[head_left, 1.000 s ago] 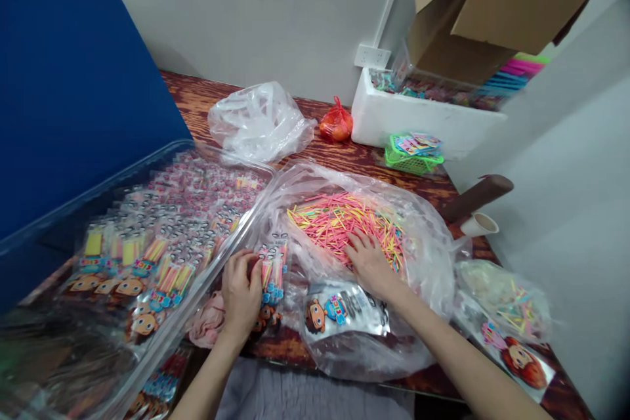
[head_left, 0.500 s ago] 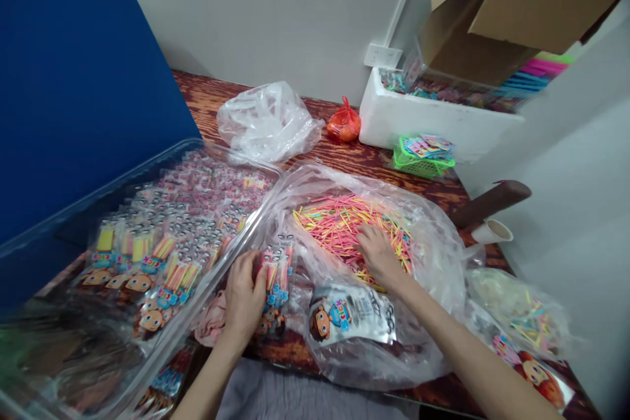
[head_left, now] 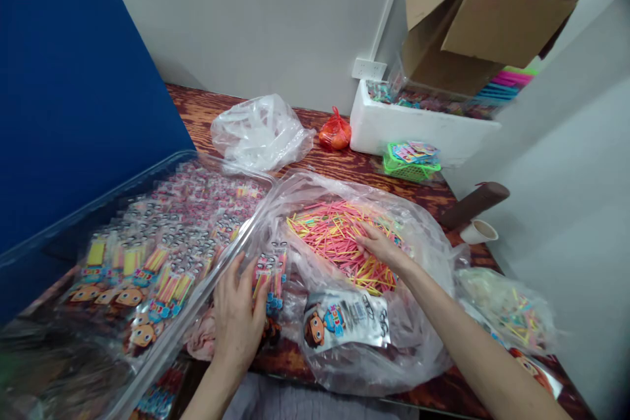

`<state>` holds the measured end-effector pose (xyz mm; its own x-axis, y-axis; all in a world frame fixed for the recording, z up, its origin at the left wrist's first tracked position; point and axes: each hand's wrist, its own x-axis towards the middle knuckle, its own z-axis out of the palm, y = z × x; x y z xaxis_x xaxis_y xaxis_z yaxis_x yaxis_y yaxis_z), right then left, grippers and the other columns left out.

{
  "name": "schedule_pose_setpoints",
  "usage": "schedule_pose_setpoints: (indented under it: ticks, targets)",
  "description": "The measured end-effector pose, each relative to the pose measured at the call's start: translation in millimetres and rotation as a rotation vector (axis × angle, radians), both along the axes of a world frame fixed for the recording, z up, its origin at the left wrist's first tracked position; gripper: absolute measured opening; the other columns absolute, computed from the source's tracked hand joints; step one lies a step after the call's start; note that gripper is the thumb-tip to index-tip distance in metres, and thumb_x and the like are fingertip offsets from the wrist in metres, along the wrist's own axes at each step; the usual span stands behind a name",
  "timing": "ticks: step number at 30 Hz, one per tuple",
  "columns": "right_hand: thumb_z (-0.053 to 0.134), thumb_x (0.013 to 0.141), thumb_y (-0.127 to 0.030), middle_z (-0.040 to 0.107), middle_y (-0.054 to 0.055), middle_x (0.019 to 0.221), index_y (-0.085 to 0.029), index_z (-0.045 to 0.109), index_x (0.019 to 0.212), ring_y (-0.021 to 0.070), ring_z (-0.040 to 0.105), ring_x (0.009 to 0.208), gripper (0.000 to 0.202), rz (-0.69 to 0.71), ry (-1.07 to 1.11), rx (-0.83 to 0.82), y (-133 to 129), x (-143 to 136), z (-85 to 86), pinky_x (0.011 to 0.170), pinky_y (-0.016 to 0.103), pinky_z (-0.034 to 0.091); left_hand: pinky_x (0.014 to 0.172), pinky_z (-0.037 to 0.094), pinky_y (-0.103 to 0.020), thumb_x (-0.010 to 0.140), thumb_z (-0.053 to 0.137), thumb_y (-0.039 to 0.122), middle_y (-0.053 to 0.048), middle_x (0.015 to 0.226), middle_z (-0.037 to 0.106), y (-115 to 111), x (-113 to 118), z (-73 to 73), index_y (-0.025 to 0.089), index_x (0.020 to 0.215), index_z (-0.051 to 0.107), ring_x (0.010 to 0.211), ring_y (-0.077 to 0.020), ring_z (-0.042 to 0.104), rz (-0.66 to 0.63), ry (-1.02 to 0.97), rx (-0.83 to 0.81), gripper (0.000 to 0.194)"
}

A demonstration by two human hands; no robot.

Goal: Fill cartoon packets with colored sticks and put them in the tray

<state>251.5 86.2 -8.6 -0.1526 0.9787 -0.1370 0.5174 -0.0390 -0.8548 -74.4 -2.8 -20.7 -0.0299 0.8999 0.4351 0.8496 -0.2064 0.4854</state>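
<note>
My right hand [head_left: 377, 244] half-curls over sticks [head_left: 329, 230] in the clear bag [head_left: 354, 369], hold unclear, my left hand [head_left: 237, 315] spread loosely by packets [head_left: 279, 268] at its left.

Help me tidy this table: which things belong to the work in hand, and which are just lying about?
Likely in use: coloured sticks by the right hand; stick packets by the left hand; clear tub.

Likely idle: red bag; paper cup; crumpled plastic bag.
</note>
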Motion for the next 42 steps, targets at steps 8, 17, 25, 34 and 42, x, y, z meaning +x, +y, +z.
schedule_pose_setpoints:
  ticks: [8, 17, 25, 34, 42]
  targets:
    - [0.072, 0.072, -0.033, 0.056, -0.009, 0.052, -0.017, 0.065, 0.1, 0.0079, 0.044, 0.04, 0.033, -0.147, 0.445, -0.187, -14, 1, 9.5, 0.043, 0.021, 0.033, 0.106, 0.036, -0.056, 0.093, 0.048, 0.031, -0.015, 0.141, 0.043, -4, 11, 2.8, 0.023, 0.13, 0.05, 0.13, -0.0339, 0.041, -0.072, 0.009, 0.002, 0.038]
    - [0.08, 0.068, -0.03, 0.063, -0.005, 0.06, -0.017, 0.059, 0.072, 0.0074, 0.054, 0.045, 0.025, -0.16, 0.693, -0.407, -46, -19, 14.2, 0.046, 0.02, 0.044, 0.108, 0.038, -0.052, 0.093, 0.049, 0.025, -0.012, 0.144, 0.044, -10, 40, 15.5, 0.025, 0.13, 0.052, 0.134, -0.029, 0.04, -0.246, -0.133, -0.049, 0.037]
    - [0.073, 0.071, -0.038, 0.067, 0.001, 0.07, -0.017, 0.063, 0.085, 0.0122, 0.06, 0.055, 0.027, -0.169, 0.691, -0.392, -70, -45, -2.5, 0.052, 0.024, 0.048, 0.106, 0.042, -0.05, 0.092, 0.051, 0.02, -0.012, 0.136, 0.052, -14, 66, 14.8, 0.023, 0.122, 0.056, 0.129, -0.027, 0.047, -0.404, -0.169, -0.08, 0.03]
    - [0.061, 0.075, -0.022, 0.058, -0.002, 0.062, -0.022, 0.052, 0.061, 0.0168, 0.057, 0.067, 0.017, -0.278, 0.236, 0.017, -35, -16, 0.1, 0.067, 0.027, 0.044, 0.102, 0.047, -0.048, 0.092, 0.052, 0.019, -0.012, 0.134, 0.054, -17, 69, 11.8, 0.022, 0.12, 0.058, 0.126, -0.0264, 0.051, -0.435, -0.171, -0.117, 0.029]
    - [0.048, 0.094, -0.041, 0.067, 0.004, 0.087, -0.022, 0.061, 0.09, 0.0189, 0.062, 0.084, 0.023, -0.236, 0.417, 0.206, -114, -77, -6.9, 0.081, 0.03, 0.049, 0.113, 0.036, -0.045, 0.096, 0.045, 0.021, -0.013, 0.151, 0.04, -24, 86, 26.4, 0.021, 0.149, 0.025, 0.141, -0.0233, 0.035, -0.503, -0.277, -0.105, 0.056]
